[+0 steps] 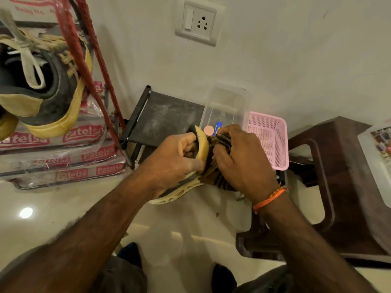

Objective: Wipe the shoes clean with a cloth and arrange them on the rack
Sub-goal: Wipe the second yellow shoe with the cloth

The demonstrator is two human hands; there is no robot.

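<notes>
My left hand (pixel 176 159) grips a yellow and black shoe (pixel 202 144) by its opening, sole turned down and to the left, held above the floor. My right hand (pixel 239 159) holds a bunched striped brown cloth (pixel 220 179) against the shoe's side. The matching yellow and black shoe (pixel 42 89) sits on the red rack (pixel 84 60) at the upper left. A low black rack shelf (pixel 167 117) stands by the wall behind my hands.
A clear plastic box (pixel 226 102) and a pink mesh basket (pixel 268 140) rest on the black shelf. A dark brown plastic stool (pixel 338 187) stands at the right. Stacked printed packets (pixel 69 163) lie under the red rack. A wall socket (pixel 198 22) is above.
</notes>
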